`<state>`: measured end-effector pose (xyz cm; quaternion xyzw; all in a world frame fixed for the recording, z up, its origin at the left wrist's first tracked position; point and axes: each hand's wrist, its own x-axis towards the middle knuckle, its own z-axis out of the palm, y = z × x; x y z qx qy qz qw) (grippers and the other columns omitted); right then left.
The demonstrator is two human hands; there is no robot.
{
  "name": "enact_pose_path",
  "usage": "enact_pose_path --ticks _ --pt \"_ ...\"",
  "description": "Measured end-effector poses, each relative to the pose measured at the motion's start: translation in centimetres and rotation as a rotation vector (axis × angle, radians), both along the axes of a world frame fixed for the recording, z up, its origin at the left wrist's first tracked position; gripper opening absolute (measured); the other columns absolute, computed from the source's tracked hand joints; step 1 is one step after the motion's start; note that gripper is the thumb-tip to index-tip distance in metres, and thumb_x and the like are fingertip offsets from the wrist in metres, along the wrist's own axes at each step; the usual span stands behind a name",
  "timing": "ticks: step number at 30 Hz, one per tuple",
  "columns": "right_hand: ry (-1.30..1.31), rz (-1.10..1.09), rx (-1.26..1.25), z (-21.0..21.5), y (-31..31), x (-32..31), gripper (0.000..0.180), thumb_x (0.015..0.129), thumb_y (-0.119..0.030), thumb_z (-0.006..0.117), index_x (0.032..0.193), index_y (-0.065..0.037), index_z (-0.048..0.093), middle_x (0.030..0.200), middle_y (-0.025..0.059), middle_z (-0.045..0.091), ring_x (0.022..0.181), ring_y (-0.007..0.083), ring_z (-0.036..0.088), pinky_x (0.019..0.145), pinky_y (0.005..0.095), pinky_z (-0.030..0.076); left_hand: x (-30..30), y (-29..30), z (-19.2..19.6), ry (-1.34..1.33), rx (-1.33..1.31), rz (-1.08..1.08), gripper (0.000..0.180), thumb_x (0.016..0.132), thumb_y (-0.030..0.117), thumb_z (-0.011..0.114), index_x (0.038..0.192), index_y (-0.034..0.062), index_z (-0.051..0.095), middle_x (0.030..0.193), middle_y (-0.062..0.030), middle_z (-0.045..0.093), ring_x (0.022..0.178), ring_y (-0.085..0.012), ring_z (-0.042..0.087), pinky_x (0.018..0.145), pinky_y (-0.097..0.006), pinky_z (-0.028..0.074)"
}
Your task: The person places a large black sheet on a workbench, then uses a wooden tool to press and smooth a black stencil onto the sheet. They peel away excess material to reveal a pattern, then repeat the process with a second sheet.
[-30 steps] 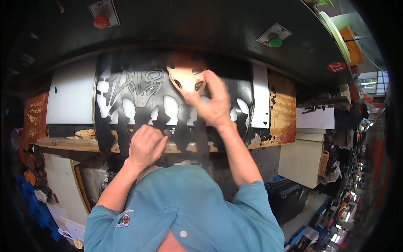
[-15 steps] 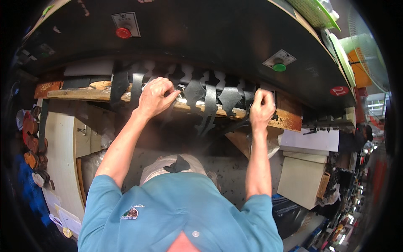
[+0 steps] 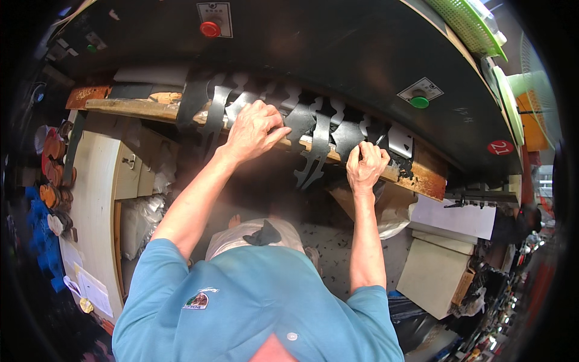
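Note:
A black sheet with curved pieces cut out of it (image 3: 348,140) lies across the wooden board's edge, its narrow strips hanging over the front. My left hand (image 3: 256,131) is over the middle of this sheet, fingers curled and thumb pointing right, gripping its edge. Farther right, my right hand (image 3: 366,167) is closed in a pinch at the sheet's right end; the fingertips partly hide what they hold. Between the two hands a forked strip (image 3: 313,163) dangles below the board.
The wooden board (image 3: 132,109) runs below a dark machine panel with a red button (image 3: 210,29) and a green button (image 3: 419,102). Left stands a pale cabinet (image 3: 96,199); right, a pale box (image 3: 431,271). A green basket (image 3: 467,24) sits at upper right. Dark scraps litter the floor.
My right hand has moved left along the board, uncovering a pale rectangular patch and dark bits at its right end. The whole view has shifted slightly.

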<state>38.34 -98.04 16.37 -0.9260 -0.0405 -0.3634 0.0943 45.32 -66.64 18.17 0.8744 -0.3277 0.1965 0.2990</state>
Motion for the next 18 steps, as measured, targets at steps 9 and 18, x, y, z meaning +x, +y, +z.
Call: enact_pose_path --ticks 9,18 --pt "0.039 0.069 0.133 -0.3 -0.9 -0.4 0.007 0.095 -0.010 0.067 0.092 -0.004 0.070 0.079 0.0060 0.062 0.080 0.0262 0.061 0.094 0.0422 0.041 -0.4 -0.4 -0.4 -0.008 -0.008 0.041 0.022 0.089 0.024 0.082 0.086 0.0063 0.069 0.100 -0.0052 0.070 0.094 -0.0278 0.061 0.085 -0.043 0.047" --pt "0.242 -0.146 1.091 3.4 0.7 -1.4 0.021 0.107 -0.015 0.070 0.115 0.003 0.077 0.085 0.0009 0.068 0.086 0.0096 0.061 0.073 0.0237 0.048 -0.4 0.2 1.5 0.160 -0.008 -0.044 0.014 0.087 0.014 0.081 0.088 0.0061 0.069 0.096 -0.0066 0.067 0.092 -0.0289 0.060 0.080 -0.042 0.043"
